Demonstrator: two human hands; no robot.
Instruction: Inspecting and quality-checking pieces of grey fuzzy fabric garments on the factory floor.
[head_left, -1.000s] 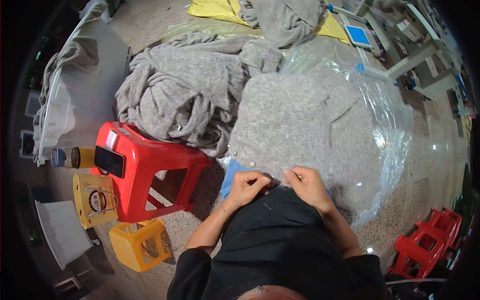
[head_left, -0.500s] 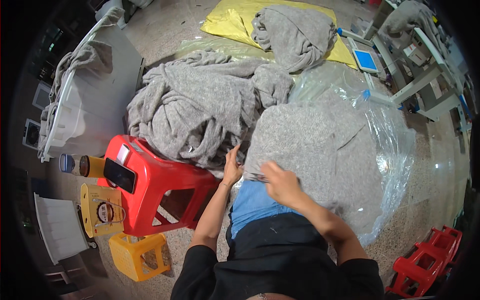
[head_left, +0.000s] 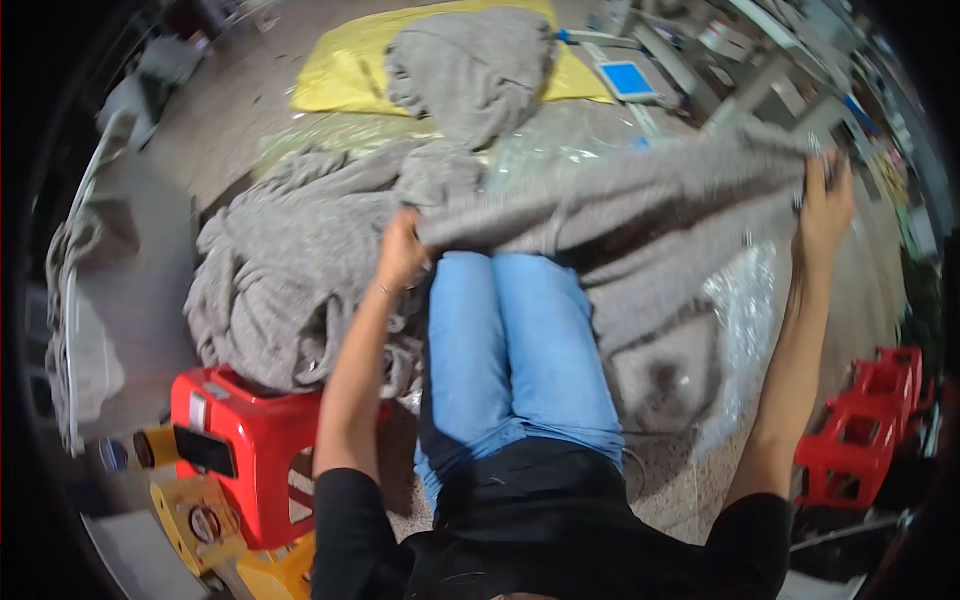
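A grey knit garment (head_left: 640, 200) is stretched wide between my two hands, raised over the floor beyond my knees and blurred by motion. My left hand (head_left: 403, 250) is closed on its near left end, beside a heap of grey knitwear (head_left: 270, 270). Out at the far right, my right hand (head_left: 828, 205) grips the other end with the arm extended. Below the raised cloth, more grey knit fabric (head_left: 660, 370) lies on a clear plastic sheet (head_left: 745, 290). Part of that pile is hidden behind the held garment.
A red stool (head_left: 240, 440) with a phone (head_left: 205, 450) on it stands at left, by a paper bag (head_left: 195, 525) and a white bin (head_left: 135, 290). Ahead, a grey bundle (head_left: 465, 70) rests on yellow sheeting (head_left: 340, 70). Metal frames (head_left: 760, 90) are far right; red stools (head_left: 850, 440) near right.
Both hands were close together at the near edge of the right pile. Now they are far apart, the right swung far right and outward, with the garment lifted and spread. The view has shifted too.
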